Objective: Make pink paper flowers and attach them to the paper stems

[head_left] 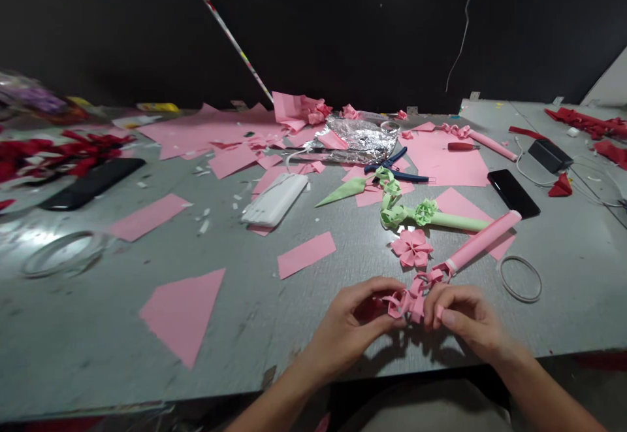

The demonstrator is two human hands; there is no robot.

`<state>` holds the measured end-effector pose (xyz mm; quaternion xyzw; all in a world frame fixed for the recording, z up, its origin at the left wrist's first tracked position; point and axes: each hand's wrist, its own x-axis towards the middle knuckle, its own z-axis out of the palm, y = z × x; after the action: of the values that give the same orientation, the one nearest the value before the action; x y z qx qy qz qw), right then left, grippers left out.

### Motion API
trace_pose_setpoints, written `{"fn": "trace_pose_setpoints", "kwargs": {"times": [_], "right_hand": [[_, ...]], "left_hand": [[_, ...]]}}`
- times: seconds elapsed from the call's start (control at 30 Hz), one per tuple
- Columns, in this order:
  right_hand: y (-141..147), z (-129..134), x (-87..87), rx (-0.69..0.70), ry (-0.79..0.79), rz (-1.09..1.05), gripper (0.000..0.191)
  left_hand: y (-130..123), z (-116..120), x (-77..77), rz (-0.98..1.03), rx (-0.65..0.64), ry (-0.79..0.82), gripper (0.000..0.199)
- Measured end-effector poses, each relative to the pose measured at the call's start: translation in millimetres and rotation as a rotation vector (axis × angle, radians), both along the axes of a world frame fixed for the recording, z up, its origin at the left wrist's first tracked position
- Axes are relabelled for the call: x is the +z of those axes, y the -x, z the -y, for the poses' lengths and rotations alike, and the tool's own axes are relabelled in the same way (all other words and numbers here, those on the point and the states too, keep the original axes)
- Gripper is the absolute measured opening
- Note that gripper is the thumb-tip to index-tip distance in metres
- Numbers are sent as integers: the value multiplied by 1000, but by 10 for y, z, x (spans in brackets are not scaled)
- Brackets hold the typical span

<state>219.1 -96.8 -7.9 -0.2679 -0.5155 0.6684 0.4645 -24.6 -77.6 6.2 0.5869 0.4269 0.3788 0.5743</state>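
Near the table's front edge, my left hand [362, 317] is closed on the left end of a pink folded-paper chain [416, 298]. My right hand [465, 317] pinches the chain's right side between thumb and fingers. From the chain, curled pink links run up to a rolled pink paper tube [482, 241], which slants away to the right. Just above my hands lies a pink paper flower [412, 248]. Farther up is a green paper piece with a rosette [425, 212], a green tube [460, 221] and a pointed green leaf [343, 191].
Pink paper pieces [307, 255] are scattered over the grey table [255, 327]. A white power bank [275, 200], blue-handled pliers [396, 174], a black phone [513, 193] and a grey ring [521, 278] lie about. Red paper [588, 121] is at the far right; a dark wall stands behind.
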Motion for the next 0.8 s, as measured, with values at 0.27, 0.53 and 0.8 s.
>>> {"fn": "trace_pose_setpoints", "kwargs": {"times": [0.27, 0.53, 0.8], "right_hand": [[0, 10, 8, -19, -37, -46, 23], [9, 14, 14, -41, -30, -33, 25], [8, 16, 32, -2, -34, -29, 20]], "left_hand": [[-39, -11, 39, -23, -29, 11, 30], [-14, 8, 58, -195, -76, -314, 31], [33, -7, 120, -141, -106, -302, 15]]}}
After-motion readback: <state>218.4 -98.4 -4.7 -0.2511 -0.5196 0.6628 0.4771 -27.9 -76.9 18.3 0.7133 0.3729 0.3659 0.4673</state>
